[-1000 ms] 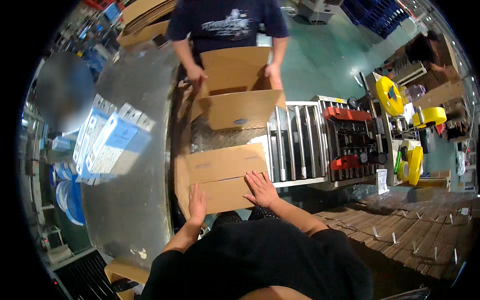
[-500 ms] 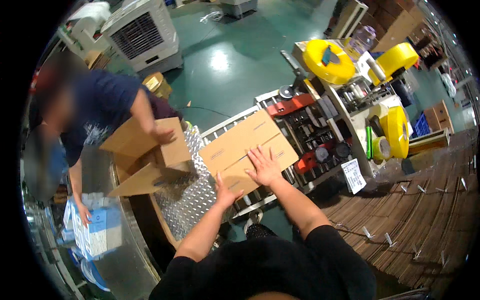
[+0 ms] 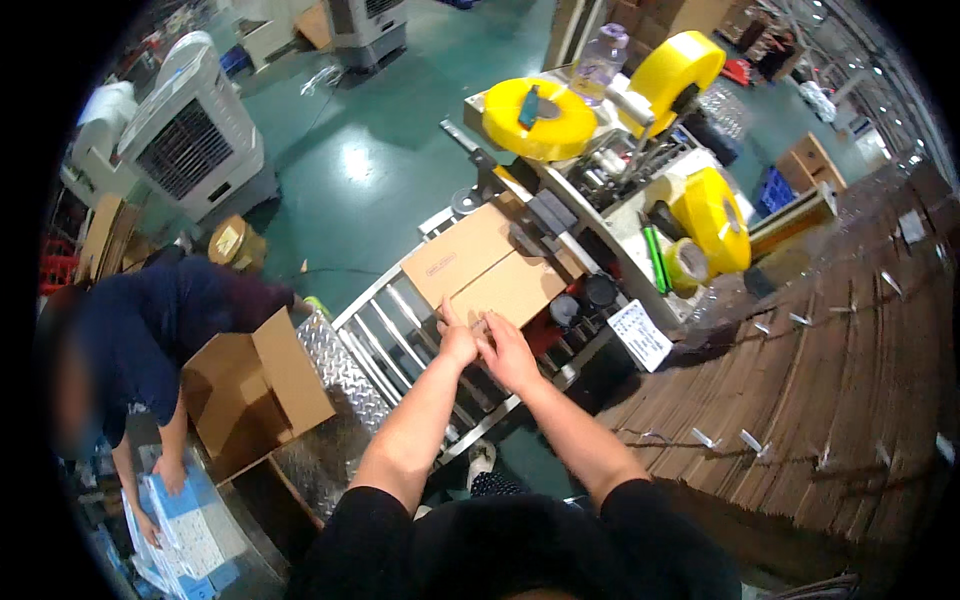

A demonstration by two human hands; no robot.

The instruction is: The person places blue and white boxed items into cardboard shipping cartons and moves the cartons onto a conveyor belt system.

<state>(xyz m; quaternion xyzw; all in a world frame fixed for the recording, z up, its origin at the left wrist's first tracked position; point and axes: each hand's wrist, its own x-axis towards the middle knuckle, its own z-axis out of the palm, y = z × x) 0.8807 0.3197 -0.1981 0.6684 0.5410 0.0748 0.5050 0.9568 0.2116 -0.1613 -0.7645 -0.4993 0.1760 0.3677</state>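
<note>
"What's changed?"

"The closed carton point(image 3: 482, 264) has slid farther along the roller conveyor point(image 3: 397, 322); its leading end now sits inside what looks like a carton-sealing machine point(image 3: 553, 214). I'd judge that slide nearly done."

"And the hands?"

"The left hand point(image 3: 457, 342) and right hand point(image 3: 507, 355) have drawn close together at its trailing edge, fingers against the cardboard. Neither seems to clasp it."

"How are the edges?"

"Snug ahead: a black wheel point(image 3: 600, 290) stands just beside the near leading corner, so fingers have little room there. Behind, bare conveyor reaches back to the metal treadplate point(image 3: 345, 365), with an open carton point(image 3: 292, 376) beside that."
</note>
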